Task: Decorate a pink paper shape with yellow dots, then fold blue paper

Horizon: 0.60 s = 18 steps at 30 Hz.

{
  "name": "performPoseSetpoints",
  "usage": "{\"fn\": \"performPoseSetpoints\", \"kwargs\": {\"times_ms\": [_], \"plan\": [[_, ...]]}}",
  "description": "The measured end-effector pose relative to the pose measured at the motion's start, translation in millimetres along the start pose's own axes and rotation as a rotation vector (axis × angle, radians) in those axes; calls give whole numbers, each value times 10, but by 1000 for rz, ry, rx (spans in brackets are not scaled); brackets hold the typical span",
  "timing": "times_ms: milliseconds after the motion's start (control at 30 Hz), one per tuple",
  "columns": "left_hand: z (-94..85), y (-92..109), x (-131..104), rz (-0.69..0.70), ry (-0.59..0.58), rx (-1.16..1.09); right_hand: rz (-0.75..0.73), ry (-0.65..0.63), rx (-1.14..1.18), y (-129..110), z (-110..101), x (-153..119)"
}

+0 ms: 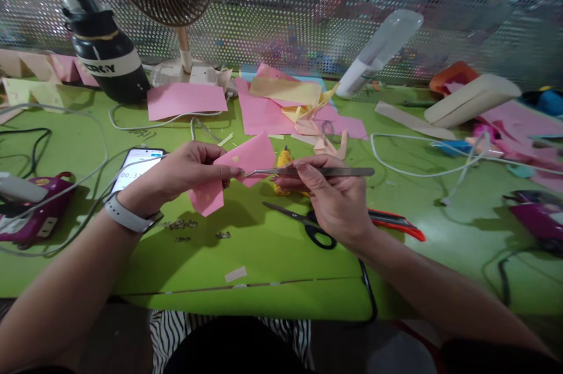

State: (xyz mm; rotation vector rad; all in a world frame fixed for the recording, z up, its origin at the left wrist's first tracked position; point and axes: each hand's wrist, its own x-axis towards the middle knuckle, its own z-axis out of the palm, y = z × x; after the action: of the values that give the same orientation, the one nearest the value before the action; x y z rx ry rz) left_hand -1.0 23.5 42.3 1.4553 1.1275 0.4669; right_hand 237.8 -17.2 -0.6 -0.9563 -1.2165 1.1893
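My left hand [196, 172] pinches a folded piece of pink paper [253, 154], which carries a few small pale spots. In my right hand [336, 192] is a pair of metal tweezers [352, 172], held level with the tip pointing left. That tip meets the left thumb and fingertip at the paper; whether a tiny part sits between them is too small to tell. Behind the right fingers shows a yellow glue gun [284, 158], partly covered. Black scissors [299, 218] lie under the right hand, beside a red utility knife [398, 224]. Small metallic pieces [178, 224] lie below the left hand.
A phone [138, 166] lies by the left forearm. Along the back stand a black bottle [109, 57], a fan [185, 48] and a leaning clear bottle [382, 48]. Pink paper sheets [264, 110] and white cables [409, 173] are spread around, with purple power strips [44, 210] at the sides.
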Motion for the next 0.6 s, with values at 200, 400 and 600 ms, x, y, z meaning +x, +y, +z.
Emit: {"fn": "performPoseSetpoints", "kwargs": {"times_ms": [200,400,600], "plan": [[9,22,-9,8,-1,18,-21,9,-24,-13,-11,-2],[18,28,-15,15,-21,-3,-39,-2,-62,-56,-46,-1],[4,7,-11,-13,-92,1,-63,-9,-75,-105,-105,31]]}}
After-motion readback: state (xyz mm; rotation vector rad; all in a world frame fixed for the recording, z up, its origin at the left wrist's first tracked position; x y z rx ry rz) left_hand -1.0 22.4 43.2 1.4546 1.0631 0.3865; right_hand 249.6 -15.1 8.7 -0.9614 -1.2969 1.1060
